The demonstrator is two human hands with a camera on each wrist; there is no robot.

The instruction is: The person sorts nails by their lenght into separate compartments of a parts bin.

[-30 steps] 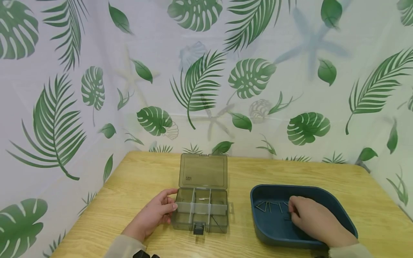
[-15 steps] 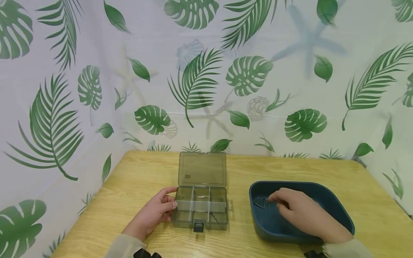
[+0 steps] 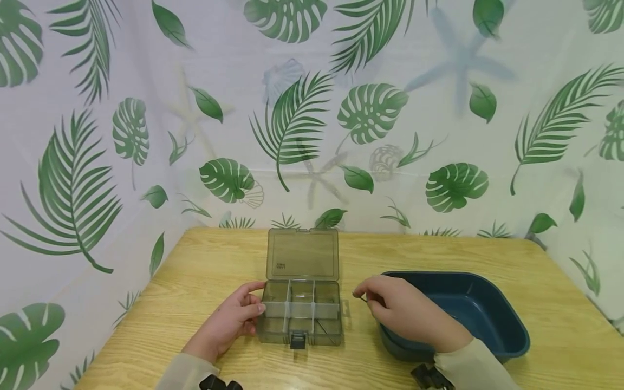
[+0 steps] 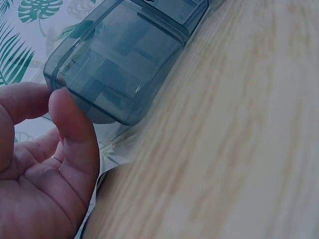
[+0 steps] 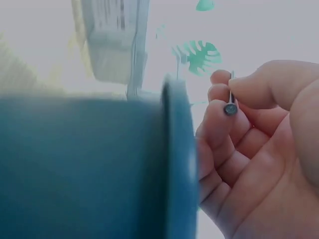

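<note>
A shallow box (image 3: 270, 338) of smoky, see-through plastic stands on the tabletop (image 3: 219, 271), its flat lid (image 3: 302, 254) raised at the back and a dark latch (image 3: 298, 340) jutting at the front. Paler dividers (image 3: 287, 309) split it into six compartments; a thin metal piece (image 3: 323, 328) slants in the front right one. The left hand (image 3: 234, 319) pinches the box's left edge between thumb and curled fingers. The right hand (image 3: 407, 314) grips a slender nail (image 3: 359, 297) at its fingertips, reaching over the left rim of a deep blue tray (image 3: 487, 303) with smooth walls and rounded corners.

A strip of yellowish, wood-grained wood lies between box and tray, and the nail hangs over it, near the box's right side but apart from it. More of the grain stretches behind both, up to a white backdrop (image 3: 370, 211) printed with green leaves.

From the head the nail is only a dark sliver; the right wrist view shows its round, flat head and the thumb pressed against its shank. The left wrist view reveals the box's rounded corner and the thumb tip touching it.
</note>
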